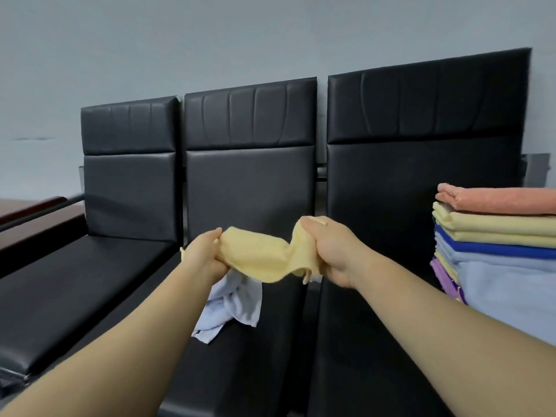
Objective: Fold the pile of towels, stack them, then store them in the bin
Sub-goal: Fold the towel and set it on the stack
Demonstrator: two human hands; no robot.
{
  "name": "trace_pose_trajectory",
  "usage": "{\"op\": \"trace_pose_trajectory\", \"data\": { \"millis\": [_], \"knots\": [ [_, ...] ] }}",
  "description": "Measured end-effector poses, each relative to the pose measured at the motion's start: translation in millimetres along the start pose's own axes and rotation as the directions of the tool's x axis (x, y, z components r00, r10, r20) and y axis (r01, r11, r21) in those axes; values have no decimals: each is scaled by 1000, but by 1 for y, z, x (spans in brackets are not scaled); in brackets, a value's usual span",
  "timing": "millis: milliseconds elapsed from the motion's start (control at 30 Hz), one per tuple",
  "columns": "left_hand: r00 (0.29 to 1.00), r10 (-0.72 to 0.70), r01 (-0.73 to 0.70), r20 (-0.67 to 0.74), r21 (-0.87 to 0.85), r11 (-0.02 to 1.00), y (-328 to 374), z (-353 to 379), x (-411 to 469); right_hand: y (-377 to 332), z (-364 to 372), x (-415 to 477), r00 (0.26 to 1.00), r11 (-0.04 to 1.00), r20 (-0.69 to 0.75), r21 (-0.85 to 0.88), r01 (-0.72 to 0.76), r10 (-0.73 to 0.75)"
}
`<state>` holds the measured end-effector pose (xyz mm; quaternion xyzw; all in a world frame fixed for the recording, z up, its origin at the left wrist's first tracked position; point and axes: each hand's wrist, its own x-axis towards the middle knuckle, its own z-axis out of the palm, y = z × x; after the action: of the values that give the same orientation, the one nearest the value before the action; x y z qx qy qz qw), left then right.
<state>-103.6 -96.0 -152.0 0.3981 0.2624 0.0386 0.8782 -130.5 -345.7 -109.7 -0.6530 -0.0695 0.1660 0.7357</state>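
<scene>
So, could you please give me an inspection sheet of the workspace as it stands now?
Surface: black padded bench seats, three in a row.
Job's things: yellow towel held bunched in the air; pale crumpled towel lying on the middle seat below it; folded stack at right, orange on top.
Clutter: nothing seen.
Hands: left hand and right hand each grip an end of the yellow towel.
Cables: nothing seen.
Surroundings: grey wall behind the seats; wooden furniture at far left.

Head camera, forward-down, near black seats (249,188); edges seemingly warped.
</scene>
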Motion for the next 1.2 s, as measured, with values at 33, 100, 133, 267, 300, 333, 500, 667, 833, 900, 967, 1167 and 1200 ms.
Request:
{"op": "trace_pose_trajectory", "data": {
  "millis": [33,100,133,267,300,333,500,667,833,900,967,1167,1200],
  "knots": [
    [997,76,-76,1,54,996,4,11,-3,2,-6,-2,999,998,-45,-71,-2,-1],
    [967,231,-252,111,246,936,7,40,-11,4,-26,-9,994,983,-105,-181,16,-35],
    [943,250,-314,217,341,886,1,57,-18,4,-38,-14,990,969,-123,-243,36,-68],
    [826,-38,-427,563,668,609,-44,107,-52,6,-91,-45,975,858,-148,-508,71,-168],
    [801,-125,-435,586,712,551,-59,116,-59,9,-103,-52,973,837,-160,-545,56,-169],
    [785,-195,-433,587,747,505,-75,122,-62,12,-112,-58,971,818,-177,-574,29,-159],
    [813,-242,-447,530,834,324,-144,121,-63,40,-143,-74,946,722,-300,-681,-124,-122],
    [731,-328,-422,599,774,472,-182,96,-72,63,-158,-66,933,900,-357,-393,-190,41],
    [721,-252,-545,646,752,371,-204,99,-77,61,-165,-64,955,984,-245,-22,-179,168],
    [738,-199,-547,645,744,385,-206,104,-77,60,-167,-66,957,986,-238,34,-161,164],
    [739,-214,-467,638,716,519,-204,106,-77,61,-172,-67,957,988,-248,42,-146,152],
    [763,-216,-267,609,602,753,-188,102,-78,63,-177,-70,962,978,-206,141,-152,179],
    [778,-207,-256,593,600,757,-188,100,-79,64,-175,-71,962,977,-198,140,-159,185]
  ]
}}
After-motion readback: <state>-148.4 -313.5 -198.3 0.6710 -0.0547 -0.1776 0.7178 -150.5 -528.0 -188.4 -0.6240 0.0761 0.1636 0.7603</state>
